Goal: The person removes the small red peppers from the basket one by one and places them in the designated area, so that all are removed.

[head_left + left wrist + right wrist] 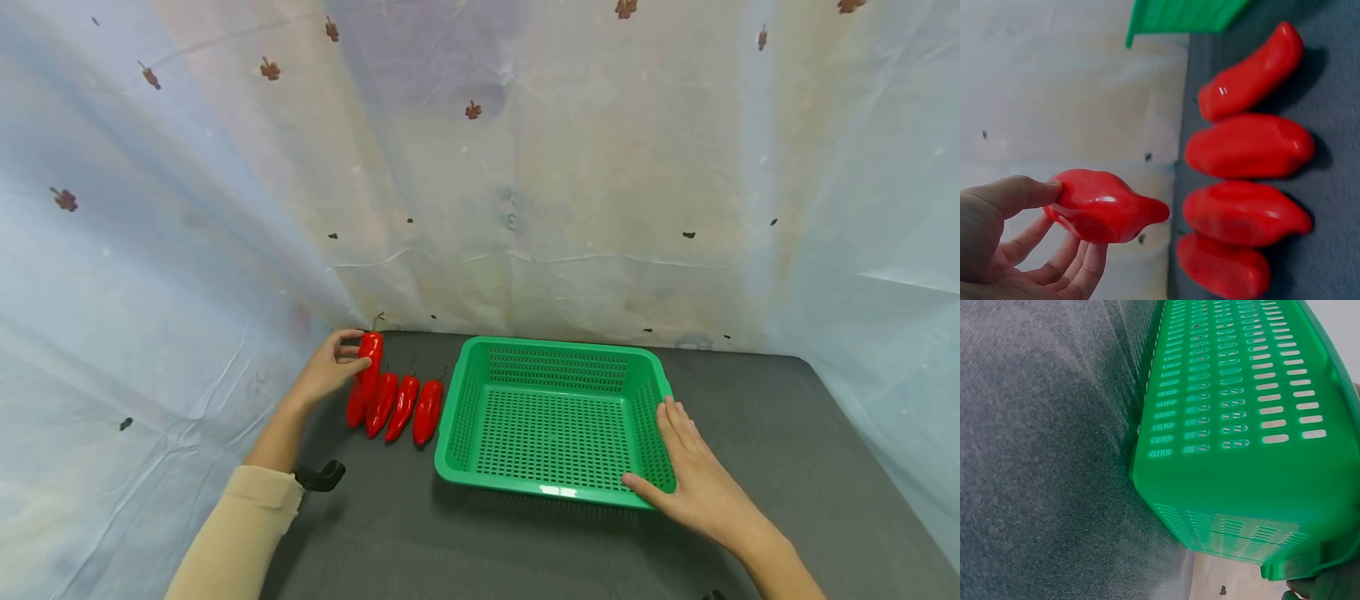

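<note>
My left hand (pixel 332 367) pinches a red pepper (pixel 1100 206) between thumb and fingers, raised off the table. Its stem points to the back in the head view, and its narrow tip shows in the left wrist view. Several more red peppers (pixel 428 412) lie side by side on the table below it, left of a green plastic basket (pixel 551 490). The held pepper overlaps the leftmost of them in the head view. On the basket's right rim rests my right hand (pixel 697 479), fingers straight and thumb toward the front corner. Only the basket's bare slotted bottom shows inside.
A dark grey cloth-covered table (pixel 390 533) lies under everything. Pale plastic sheeting (pixel 570 192) with small leaf marks hangs close behind the table and along its left side. A black strap (pixel 321 476) sits by the left sleeve.
</note>
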{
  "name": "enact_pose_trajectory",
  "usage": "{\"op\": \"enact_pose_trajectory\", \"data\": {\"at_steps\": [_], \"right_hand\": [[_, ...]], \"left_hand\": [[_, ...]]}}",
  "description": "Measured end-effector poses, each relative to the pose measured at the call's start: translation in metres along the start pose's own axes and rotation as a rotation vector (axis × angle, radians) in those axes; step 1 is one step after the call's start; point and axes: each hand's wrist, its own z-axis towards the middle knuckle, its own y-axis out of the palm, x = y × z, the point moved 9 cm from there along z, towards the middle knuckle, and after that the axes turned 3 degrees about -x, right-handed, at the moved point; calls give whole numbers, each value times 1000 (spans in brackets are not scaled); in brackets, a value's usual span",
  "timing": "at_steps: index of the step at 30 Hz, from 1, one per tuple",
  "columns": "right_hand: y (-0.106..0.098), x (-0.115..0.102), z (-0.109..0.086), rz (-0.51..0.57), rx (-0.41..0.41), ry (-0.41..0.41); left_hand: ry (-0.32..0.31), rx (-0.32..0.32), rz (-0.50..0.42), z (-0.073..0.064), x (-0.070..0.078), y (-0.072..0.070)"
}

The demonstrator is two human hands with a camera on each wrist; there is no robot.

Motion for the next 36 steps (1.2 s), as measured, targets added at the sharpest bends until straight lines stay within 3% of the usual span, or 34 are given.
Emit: {"op": "enact_pose_trajectory", "data": {"at_steps": [10,16,25,30,36], "right_hand": [[0,2,1,-4,13,-9],[0,3,1,-1,18,-10],[0,3,0,-15,30,-16],[1,3,0,-16,26,-12],[0,3,0,-15,31,-8]], "left_hand": [[-104,70,34,4,-43,-19],[-154,60,38,4,-65,-23],[-174,41,64,8,-92,-26],[-205,9,59,10,-101,-23],[-207,-4,70,9,-101,-20]]}}
